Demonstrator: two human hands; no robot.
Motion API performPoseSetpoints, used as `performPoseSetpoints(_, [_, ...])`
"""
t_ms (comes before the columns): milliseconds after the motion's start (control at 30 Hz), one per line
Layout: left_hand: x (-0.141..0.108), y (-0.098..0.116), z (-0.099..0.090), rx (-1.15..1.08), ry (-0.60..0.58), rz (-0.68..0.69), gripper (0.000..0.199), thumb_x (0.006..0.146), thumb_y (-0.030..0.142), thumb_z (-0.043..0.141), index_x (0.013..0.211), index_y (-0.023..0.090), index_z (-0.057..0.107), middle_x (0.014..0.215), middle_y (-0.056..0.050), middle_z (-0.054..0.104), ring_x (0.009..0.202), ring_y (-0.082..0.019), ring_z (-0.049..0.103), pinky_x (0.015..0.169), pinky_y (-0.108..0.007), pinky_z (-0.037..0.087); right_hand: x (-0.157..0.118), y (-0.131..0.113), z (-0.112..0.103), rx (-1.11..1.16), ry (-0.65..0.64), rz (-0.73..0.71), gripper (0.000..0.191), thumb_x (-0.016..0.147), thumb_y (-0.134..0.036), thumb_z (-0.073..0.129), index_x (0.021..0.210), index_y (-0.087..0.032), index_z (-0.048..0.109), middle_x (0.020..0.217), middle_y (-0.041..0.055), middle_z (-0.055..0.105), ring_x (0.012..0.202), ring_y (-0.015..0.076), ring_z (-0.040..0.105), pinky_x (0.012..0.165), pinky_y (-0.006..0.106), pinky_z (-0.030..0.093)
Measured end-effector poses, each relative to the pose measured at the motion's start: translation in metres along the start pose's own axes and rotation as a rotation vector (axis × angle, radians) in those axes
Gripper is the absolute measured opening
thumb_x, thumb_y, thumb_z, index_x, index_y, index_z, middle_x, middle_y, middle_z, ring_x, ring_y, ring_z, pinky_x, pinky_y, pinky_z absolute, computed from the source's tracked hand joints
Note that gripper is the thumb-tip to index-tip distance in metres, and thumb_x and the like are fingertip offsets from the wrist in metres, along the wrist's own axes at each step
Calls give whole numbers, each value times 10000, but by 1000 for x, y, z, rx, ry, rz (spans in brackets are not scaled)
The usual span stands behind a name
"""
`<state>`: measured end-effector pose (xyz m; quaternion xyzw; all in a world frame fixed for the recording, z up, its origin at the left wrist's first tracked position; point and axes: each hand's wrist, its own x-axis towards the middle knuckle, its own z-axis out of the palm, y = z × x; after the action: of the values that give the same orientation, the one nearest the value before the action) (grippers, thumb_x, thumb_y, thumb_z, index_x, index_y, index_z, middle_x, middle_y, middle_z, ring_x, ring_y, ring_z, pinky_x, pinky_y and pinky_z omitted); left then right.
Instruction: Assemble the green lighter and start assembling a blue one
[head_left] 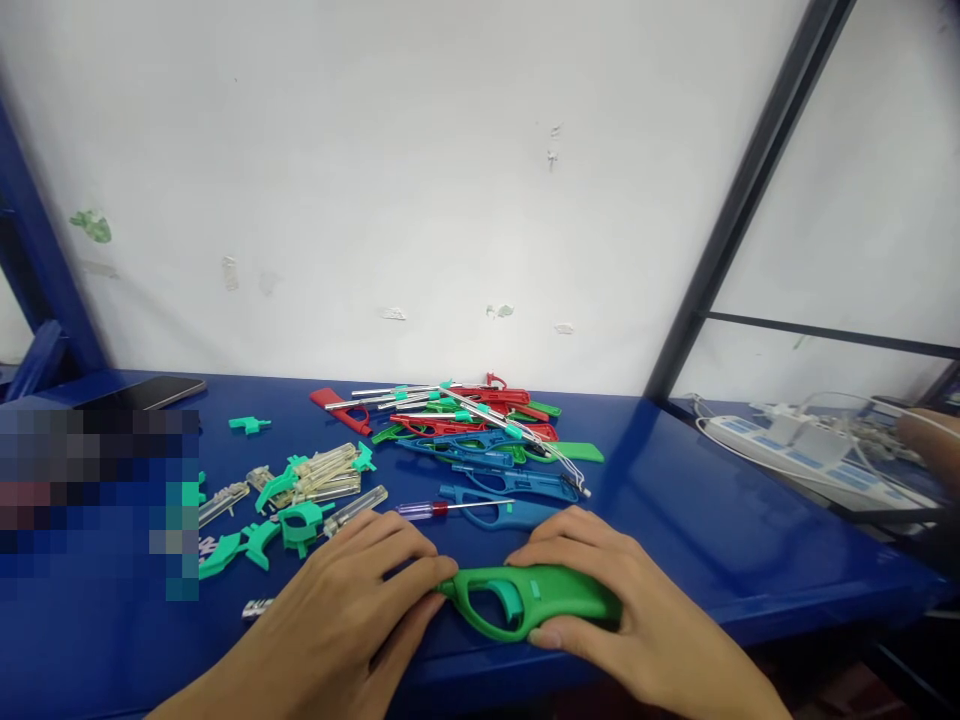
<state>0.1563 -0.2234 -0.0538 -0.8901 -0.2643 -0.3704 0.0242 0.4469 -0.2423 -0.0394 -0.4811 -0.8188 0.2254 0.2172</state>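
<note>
A green utility lighter [562, 595] lies sideways at the table's front edge, held between both hands. My left hand [367, 590] pinches its narrow front end between thumb and fingers; the tip is hidden there. Around the wide handle end my right hand [626, 590] is closed, thumb below and fingers above. A teal trigger [510, 600] shows inside the lighter's finger loop. Just beyond the hands lies a screwdriver [424, 511] with a purple and red handle, its shaft across a blue lighter casing half [525, 515].
Red, blue and green casing halves [495, 440] and metal tubes [480, 408] are piled at the back middle. Clear fuel tanks [326, 470] and teal triggers [304, 525] lie left. A phone [176, 390] is at the back left. A power strip [810, 465] and another person's hand [930, 445] are right.
</note>
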Motion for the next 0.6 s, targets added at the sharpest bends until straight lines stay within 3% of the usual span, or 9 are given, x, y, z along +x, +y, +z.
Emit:
performPoseSetpoints(300, [-6,-1,1,-32,-27,-50,250,1051,81,564,1134,289,677,1070,42,746,972,-160,697,997,-305,459,1,3,2,-36,11,-1,367,962,-523,806,1307,-411,756,1351,14,702,1308,285,646,1319,523,308])
performPoseSetpoints(600, [-5,1,-2,-1,-20,-34,214,1101,156,543,1179,283,697,1057,31,768,948,-178,706,1007,-348,460,-3,9,5,-56,35,-46,371,992,-522,771,1348,-422,733,1345,32,689,1275,287,651,1232,505,428])
